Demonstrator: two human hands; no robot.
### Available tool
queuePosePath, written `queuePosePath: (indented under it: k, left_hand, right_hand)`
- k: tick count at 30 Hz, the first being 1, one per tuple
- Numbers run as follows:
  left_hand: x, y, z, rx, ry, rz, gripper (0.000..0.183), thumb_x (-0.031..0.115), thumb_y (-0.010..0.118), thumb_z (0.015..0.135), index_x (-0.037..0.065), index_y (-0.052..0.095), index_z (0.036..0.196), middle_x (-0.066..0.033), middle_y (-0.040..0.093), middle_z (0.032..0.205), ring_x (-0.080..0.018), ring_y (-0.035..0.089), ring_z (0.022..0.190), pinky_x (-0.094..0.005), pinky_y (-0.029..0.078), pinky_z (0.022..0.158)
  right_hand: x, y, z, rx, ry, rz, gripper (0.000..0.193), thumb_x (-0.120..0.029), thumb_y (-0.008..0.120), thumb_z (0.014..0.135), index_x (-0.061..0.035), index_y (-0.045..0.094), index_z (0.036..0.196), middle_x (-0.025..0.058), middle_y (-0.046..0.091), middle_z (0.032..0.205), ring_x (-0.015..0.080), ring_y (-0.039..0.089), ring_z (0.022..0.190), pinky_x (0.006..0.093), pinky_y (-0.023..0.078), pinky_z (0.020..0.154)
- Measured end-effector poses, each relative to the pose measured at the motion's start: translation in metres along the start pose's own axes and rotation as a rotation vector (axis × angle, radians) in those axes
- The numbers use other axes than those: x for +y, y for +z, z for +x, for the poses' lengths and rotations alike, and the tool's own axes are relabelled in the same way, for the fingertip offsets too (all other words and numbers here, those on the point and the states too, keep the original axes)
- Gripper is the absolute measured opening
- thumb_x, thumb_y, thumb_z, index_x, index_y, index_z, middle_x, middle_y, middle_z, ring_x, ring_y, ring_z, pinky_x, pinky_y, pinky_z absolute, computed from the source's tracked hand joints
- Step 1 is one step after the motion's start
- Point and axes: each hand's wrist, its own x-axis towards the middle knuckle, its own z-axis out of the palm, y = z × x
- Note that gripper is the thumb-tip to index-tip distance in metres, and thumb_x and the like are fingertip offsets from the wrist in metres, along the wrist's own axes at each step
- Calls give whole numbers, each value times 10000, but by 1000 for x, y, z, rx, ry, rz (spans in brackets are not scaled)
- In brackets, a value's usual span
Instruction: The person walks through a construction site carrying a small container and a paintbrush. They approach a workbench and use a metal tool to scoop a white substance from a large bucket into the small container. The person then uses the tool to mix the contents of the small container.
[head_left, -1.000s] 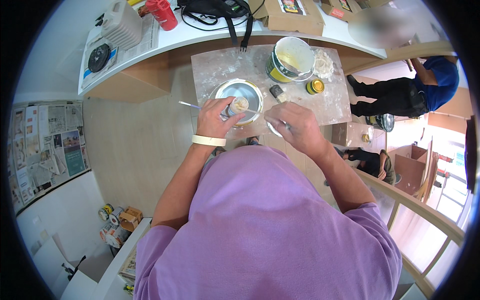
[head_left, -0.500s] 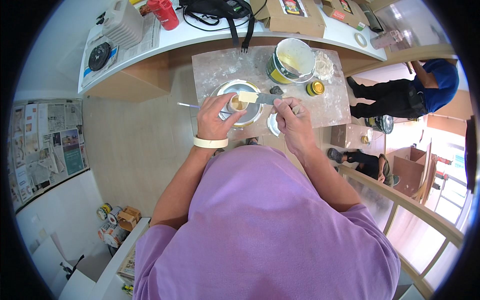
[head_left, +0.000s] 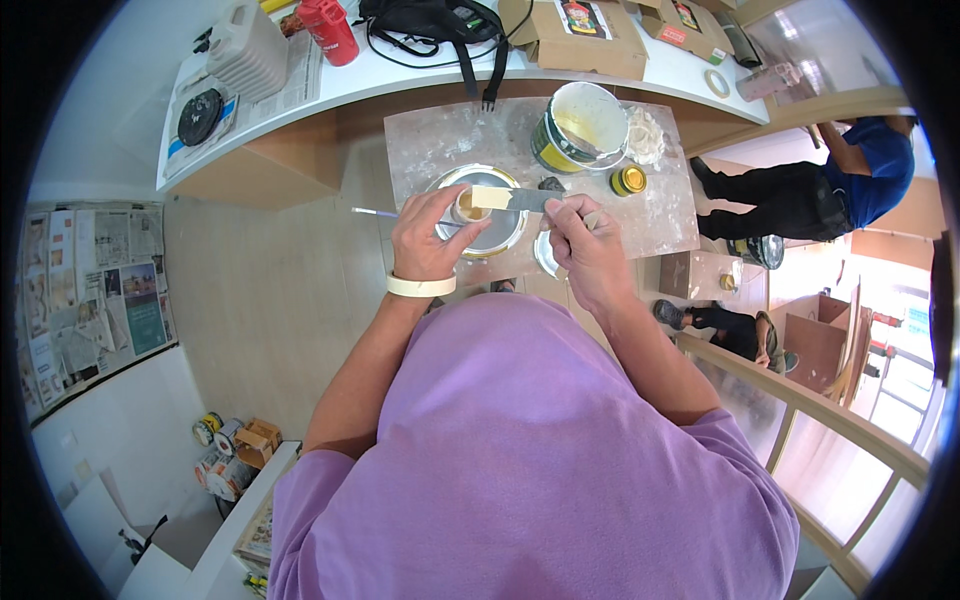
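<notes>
I note my left hand (head_left: 425, 240) still gripping the small cup (head_left: 470, 206) over the metal bowl (head_left: 482, 208), while my right hand (head_left: 585, 245), pinching the putty knife (head_left: 515, 198), has swung its loaded blade to the cup's 12 o'clock rim, likely scraping.

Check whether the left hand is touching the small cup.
Touching. The head view shows the left hand with its fingers wrapped around the small cup above the metal bowl.

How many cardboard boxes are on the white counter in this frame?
2. One cardboard box lies flat beside the black bag; a second box sits further right, cut by the top edge. More may lie out of view.
</notes>
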Motion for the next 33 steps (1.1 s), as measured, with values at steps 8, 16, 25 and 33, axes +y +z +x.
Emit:
queuePosePath:
  k: [8, 16, 25, 33]
  left_hand:
    - [-2, -7, 8, -62, -100, 31, 529, 252, 952, 792, 29, 760, 1233, -142, 766, 1091, -273, 712, 999, -395, 574, 885]
    - [9, -17, 20, -77, -236, 4, 506, 273, 950, 785, 67, 783, 1215, -141, 757, 1052, -255, 716, 963, -384, 574, 860]
    - [6, -21, 17, -102, -239, 45, 491, 253, 947, 785, 60, 790, 1208, -136, 770, 1045, -259, 720, 957, -385, 577, 858]
    - [3, -19, 17, -78, -245, 21, 486, 248, 949, 783, 48, 789, 1195, -137, 776, 1045, -258, 711, 971, -389, 573, 873]
  right_hand:
    - [-5, -17, 11, -46, -975, -905, 195, -122, 789, 921, -42, 761, 1097, 35, 735, 981, 158, 600, 715, 298, 496, 598]
    - [-22, -12, 5, -380, -1347, -1307, 431, -105, 738, 736, -38, 771, 1160, 69, 740, 1076, 217, 627, 779, 335, 543, 616]
    - [-33, -14, 6, -329, -1349, -1267, 444, -75, 754, 728, -57, 771, 1171, 62, 745, 1090, 216, 617, 769, 329, 536, 606]
    - [-23, -8, 1, -392, -1319, -1303, 458, -82, 758, 713, -70, 776, 1171, 50, 747, 1089, 205, 618, 775, 319, 544, 611]
